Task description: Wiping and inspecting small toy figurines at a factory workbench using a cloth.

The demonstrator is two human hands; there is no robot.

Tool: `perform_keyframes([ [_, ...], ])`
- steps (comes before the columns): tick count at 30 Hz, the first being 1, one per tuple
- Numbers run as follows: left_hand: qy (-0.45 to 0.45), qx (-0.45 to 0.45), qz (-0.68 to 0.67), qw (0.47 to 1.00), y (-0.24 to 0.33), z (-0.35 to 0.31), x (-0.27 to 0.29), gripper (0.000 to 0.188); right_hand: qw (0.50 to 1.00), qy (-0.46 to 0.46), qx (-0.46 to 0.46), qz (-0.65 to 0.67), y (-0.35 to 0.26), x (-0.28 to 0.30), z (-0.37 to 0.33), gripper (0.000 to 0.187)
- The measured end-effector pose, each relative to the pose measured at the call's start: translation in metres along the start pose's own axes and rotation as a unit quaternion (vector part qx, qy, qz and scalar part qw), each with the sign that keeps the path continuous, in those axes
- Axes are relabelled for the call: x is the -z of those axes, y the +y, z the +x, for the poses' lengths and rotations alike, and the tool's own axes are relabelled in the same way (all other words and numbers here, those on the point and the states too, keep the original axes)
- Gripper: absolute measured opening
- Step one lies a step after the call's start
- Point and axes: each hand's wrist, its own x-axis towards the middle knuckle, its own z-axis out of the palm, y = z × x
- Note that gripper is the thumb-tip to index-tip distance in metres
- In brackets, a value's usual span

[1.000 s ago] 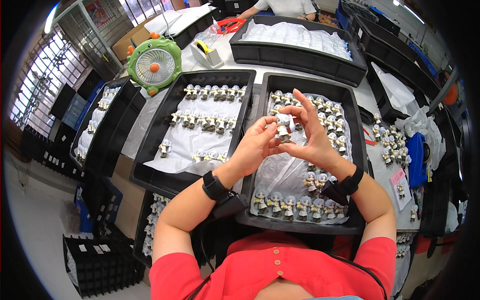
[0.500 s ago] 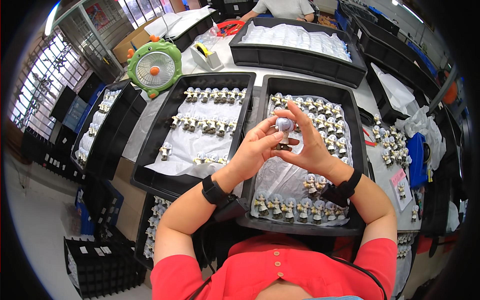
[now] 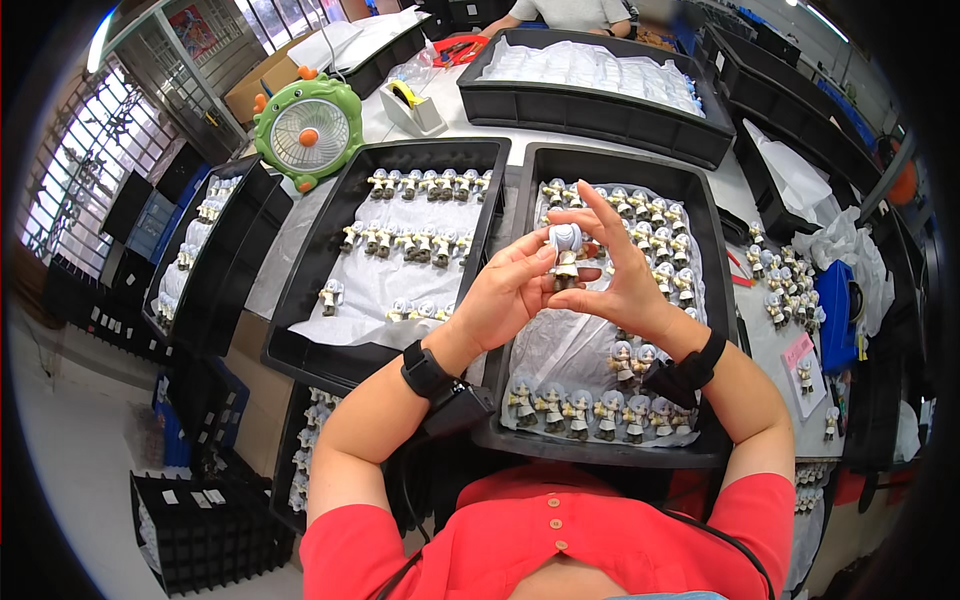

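A small figurine with pale lilac hair, a white and gold outfit and dark feet stands upright between my hands, above the right-hand tray. My left hand pinches it from the left side with thumb and fingers. Close on the other side, my right hand has its thumb by the figurine's feet and its index finger raised, the fingers spread apart. Whether that thumb touches the feet I cannot tell. Beneath my hands, the black tray, lined with white sheet, holds rows of similar figurines.
Another lined black tray with figurine rows stands to the left. Behind are a green fan, a tape dispenser and a large black tray. Loose figurines and a blue container lie right. Another person sits across.
The figurine has turned and tilted slightly between my fingers, and more of its body shows. My right hand's fingers have opened and shifted a little away from it.
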Motion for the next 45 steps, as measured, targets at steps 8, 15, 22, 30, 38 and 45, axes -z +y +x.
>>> perform_keyframes([
  [8, 0.008, -0.001, 0.005, 1.000, 0.003, -0.002, 0.002, 0.043, 0.999, 0.008, 0.021, -0.046, 0.003, -0.002, -0.001, 0.100],
  [15, 0.033, -0.028, 0.087, 0.995, 0.003, -0.002, 0.000, 0.044, 0.993, 0.027, 0.059, -0.094, 0.002, -0.005, -0.002, 0.093],
  [22, 0.011, -0.073, 0.151, 0.986, 0.004, -0.001, 0.003, 0.040, 0.999, 0.004, 0.018, -0.038, 0.007, -0.004, -0.001, 0.091],
  [30, 0.003, 0.023, -0.012, 1.000, 0.006, -0.002, 0.006, 0.047, 0.986, 0.006, 0.076, -0.151, 0.005, -0.006, -0.001, 0.081],
  [38, 0.050, 0.049, 0.210, 0.975, 0.044, -0.016, 0.011, 0.037, 0.987, -0.002, 0.054, -0.148, 0.004, -0.006, -0.002, 0.076],
  [45, 0.284, 0.215, 0.648, 0.674, 0.115, -0.086, 0.095, 0.048, 0.992, 0.019, 0.020, -0.121, 0.001, 0.002, 0.003, 0.056],
])
